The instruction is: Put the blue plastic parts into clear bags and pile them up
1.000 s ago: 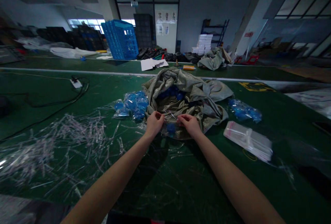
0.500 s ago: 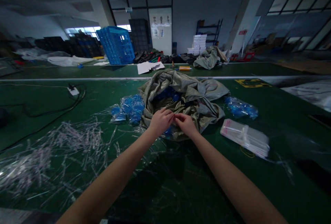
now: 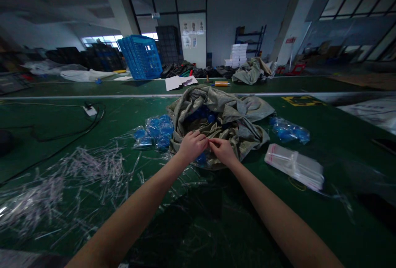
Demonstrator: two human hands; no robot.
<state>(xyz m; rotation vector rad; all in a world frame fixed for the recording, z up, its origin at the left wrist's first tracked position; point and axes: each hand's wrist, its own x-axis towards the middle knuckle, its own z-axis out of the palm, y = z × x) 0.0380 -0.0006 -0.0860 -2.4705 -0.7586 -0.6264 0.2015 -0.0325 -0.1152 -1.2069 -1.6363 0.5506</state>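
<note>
My left hand [image 3: 192, 146] and my right hand [image 3: 222, 151] meet at the fingertips in front of a crumpled grey-green woven sack [image 3: 216, 103], pinching a clear plastic bag [image 3: 206, 152]. A blue item [image 3: 201, 159] shows through the film just below my hands. More blue pieces [image 3: 201, 114] lie inside the sack. To the left of it sits a heap of blue pieces in clear bags [image 3: 156, 132], and a smaller heap [image 3: 289, 132] lies to the right. A stack of clear resealable bags [image 3: 293, 167] is near my right hand.
Clear plastic strips [image 3: 77, 181] lie scattered over the green workbench [image 3: 235, 214] on the left. A power strip [image 3: 90, 111] with black cable is at the far left. Beyond stand a second bench, a blue crate [image 3: 140, 57], papers and another sack.
My hands have drawn closer together, and their fingertips now meet over the bag. The whole view has shifted slightly as my head moved.
</note>
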